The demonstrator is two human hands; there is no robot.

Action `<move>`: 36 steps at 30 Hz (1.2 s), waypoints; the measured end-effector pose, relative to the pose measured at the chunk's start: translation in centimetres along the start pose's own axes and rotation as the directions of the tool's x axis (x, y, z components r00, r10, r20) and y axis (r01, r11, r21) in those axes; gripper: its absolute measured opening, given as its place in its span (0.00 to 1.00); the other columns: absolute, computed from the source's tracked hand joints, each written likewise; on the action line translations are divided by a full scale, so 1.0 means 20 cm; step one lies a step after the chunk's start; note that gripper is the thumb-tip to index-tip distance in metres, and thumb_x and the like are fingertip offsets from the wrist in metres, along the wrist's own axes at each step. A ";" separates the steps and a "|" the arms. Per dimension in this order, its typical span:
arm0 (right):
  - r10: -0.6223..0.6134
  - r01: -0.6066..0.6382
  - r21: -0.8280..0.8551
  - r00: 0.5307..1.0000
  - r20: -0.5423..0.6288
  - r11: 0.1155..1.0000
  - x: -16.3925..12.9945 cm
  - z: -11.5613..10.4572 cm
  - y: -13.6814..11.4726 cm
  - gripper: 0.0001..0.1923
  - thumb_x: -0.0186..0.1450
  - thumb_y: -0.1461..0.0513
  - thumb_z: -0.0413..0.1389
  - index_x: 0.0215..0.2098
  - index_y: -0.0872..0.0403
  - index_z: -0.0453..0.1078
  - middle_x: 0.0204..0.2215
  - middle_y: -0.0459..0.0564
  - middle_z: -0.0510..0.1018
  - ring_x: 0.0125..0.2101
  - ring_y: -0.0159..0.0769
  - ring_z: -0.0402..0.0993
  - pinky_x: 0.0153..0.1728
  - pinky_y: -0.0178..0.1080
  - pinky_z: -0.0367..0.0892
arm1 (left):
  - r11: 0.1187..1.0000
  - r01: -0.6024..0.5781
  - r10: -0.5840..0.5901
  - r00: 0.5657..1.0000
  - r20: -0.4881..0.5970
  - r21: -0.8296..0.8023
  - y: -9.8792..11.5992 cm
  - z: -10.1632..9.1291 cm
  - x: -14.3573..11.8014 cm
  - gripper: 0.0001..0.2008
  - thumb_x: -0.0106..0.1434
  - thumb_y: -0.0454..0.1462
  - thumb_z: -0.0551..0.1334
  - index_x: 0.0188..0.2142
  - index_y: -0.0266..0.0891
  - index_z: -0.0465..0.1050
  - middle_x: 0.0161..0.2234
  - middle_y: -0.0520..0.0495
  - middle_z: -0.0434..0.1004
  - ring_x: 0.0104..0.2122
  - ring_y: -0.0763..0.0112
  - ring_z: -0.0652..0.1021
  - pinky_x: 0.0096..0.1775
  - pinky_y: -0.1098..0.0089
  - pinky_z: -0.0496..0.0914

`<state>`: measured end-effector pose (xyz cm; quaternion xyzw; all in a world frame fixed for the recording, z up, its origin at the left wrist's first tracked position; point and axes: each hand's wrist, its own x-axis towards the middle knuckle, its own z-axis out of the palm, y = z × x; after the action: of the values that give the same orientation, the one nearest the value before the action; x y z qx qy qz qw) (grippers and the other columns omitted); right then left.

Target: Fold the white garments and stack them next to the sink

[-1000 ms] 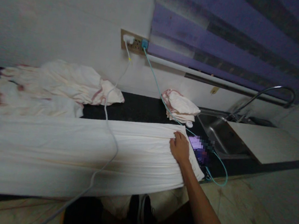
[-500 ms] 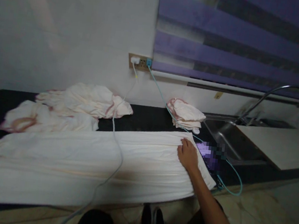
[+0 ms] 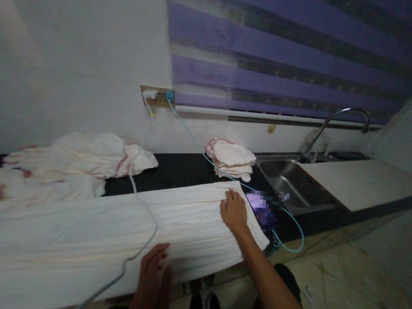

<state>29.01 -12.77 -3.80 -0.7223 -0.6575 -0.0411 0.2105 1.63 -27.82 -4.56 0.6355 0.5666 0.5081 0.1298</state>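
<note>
Head view shows a long white cloth (image 3: 108,227) lying folded along the dark surface (image 3: 185,169), right hand (image 3: 234,211) flat on its right end, left hand (image 3: 152,282) (fingers straight, together) at its near edge beside a grey cable (image 3: 143,244).

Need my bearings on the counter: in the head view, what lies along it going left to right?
Crumpled cloths → left hand → folded cloth stack → right hand on the long white cloth → sink → white board.

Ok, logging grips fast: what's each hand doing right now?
Left hand: open, flat, at the white cloth's near edge.
Right hand: open, palm pressing the cloth, holding nothing.
</note>
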 end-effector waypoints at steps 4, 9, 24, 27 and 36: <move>0.010 -0.010 0.027 1.000 0.010 1.000 0.00 -0.01 0.00 0.24 0.74 0.59 0.51 0.66 0.57 0.66 0.67 0.62 0.70 0.68 0.49 0.61 0.66 0.50 0.57 | 0.998 0.009 0.002 0.986 0.169 -0.065 0.20 0.23 -0.03 0.19 0.71 0.48 0.54 0.28 0.42 0.71 0.25 0.48 0.73 0.27 0.66 0.75 0.31 0.67 0.73; 0.026 -0.027 0.077 1.000 0.012 0.997 -0.01 -0.03 0.00 0.24 0.74 0.58 0.50 0.66 0.58 0.65 0.67 0.64 0.69 0.68 0.50 0.60 0.66 0.51 0.56 | 0.993 -0.083 0.109 0.907 0.407 -0.080 0.27 0.37 0.10 0.28 0.71 0.49 0.50 0.16 0.42 0.50 0.14 0.53 0.52 0.17 0.75 0.60 0.24 0.70 0.59; -0.030 0.023 0.079 0.995 0.092 0.997 0.18 -0.24 0.04 0.15 0.76 0.60 0.53 0.58 0.58 0.72 0.58 0.61 0.75 0.59 0.46 0.71 0.60 0.48 0.68 | 0.957 -0.290 0.252 0.805 0.537 -0.014 0.43 0.59 0.15 0.08 0.67 0.39 0.60 0.44 0.39 0.71 0.43 0.41 0.75 0.45 0.55 0.75 0.50 0.50 0.74; -0.108 0.100 0.052 0.975 0.192 0.994 0.39 -0.32 0.12 0.21 0.74 0.54 0.61 0.60 0.54 0.70 0.58 0.55 0.75 0.53 0.45 0.76 0.53 0.53 0.75 | 0.921 -0.378 0.355 0.715 0.601 -0.095 0.52 0.63 0.12 0.15 0.64 0.38 0.66 0.50 0.41 0.72 0.47 0.42 0.77 0.49 0.55 0.77 0.51 0.53 0.75; -0.283 0.289 0.068 0.815 0.506 0.955 0.71 -0.42 0.25 0.18 0.74 0.54 0.61 0.57 0.54 0.72 0.54 0.54 0.77 0.49 0.42 0.78 0.50 0.49 0.77 | 0.853 -0.478 0.513 0.698 0.500 -0.209 0.51 0.86 0.02 0.15 0.62 0.31 0.68 0.49 0.40 0.77 0.50 0.44 0.83 0.54 0.58 0.80 0.58 0.54 0.76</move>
<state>37.58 -2.75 7.39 -0.6014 -0.7903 0.1164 0.0161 21.10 -23.75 -4.55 0.8762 0.2983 0.3422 0.1620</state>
